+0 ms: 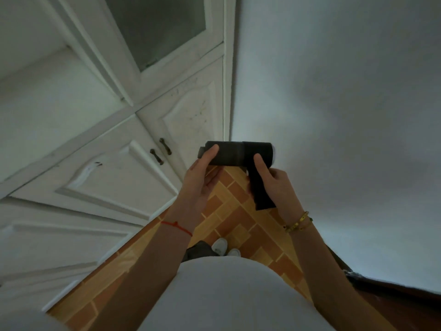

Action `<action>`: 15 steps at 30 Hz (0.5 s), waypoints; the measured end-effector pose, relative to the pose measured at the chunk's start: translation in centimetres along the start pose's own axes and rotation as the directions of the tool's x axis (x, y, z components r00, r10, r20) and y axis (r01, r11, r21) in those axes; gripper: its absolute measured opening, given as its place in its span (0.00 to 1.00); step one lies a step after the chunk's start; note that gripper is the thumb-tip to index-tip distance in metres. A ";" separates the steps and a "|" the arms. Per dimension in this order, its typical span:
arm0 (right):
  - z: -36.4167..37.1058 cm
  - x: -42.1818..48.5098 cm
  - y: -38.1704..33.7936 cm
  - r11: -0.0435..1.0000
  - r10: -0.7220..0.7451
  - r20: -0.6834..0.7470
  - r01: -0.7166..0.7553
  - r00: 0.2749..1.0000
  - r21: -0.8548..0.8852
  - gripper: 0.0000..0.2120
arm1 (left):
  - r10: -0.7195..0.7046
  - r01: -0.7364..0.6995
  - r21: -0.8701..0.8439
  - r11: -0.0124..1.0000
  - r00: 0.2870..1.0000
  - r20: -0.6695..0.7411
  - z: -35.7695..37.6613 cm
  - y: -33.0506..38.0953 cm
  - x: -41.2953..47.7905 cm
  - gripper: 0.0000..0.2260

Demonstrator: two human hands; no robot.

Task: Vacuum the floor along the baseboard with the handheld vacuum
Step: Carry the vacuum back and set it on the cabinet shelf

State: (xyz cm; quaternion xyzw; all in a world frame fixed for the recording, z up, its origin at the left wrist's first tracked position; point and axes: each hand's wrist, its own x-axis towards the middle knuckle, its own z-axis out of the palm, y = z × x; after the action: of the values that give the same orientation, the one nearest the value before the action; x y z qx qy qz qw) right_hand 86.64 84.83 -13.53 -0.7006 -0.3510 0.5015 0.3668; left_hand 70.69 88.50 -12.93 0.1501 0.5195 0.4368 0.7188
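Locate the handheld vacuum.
Head view, centre: the handheld vacuum is held above the floor, right hand gripping its handle, left hand holding its barrel, near the cabinet doors.

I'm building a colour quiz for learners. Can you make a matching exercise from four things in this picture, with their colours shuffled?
Things:
1. handheld vacuum
2. string on the left wrist
3. bracelets on the right wrist
4. cabinet doors

Colours:
a. gold
b. white
c. black
d. red

Pairs: 1-c, 2-d, 3-a, 4-b
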 end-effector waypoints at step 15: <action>16.5 -3.6 -4.7 0.983 -0.108 0.499 0.166 0.860 -0.073 0.30 | 0.239 -0.333 -0.213 0.919 0.897 -0.373 -15.6 5.6 -7.9 0.11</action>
State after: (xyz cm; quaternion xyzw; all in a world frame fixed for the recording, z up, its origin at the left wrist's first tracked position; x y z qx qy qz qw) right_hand 69.32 86.72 -11.64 -0.5422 -0.5098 0.6154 0.2595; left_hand 53.71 81.80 -10.78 0.0481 0.5428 0.6248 0.5592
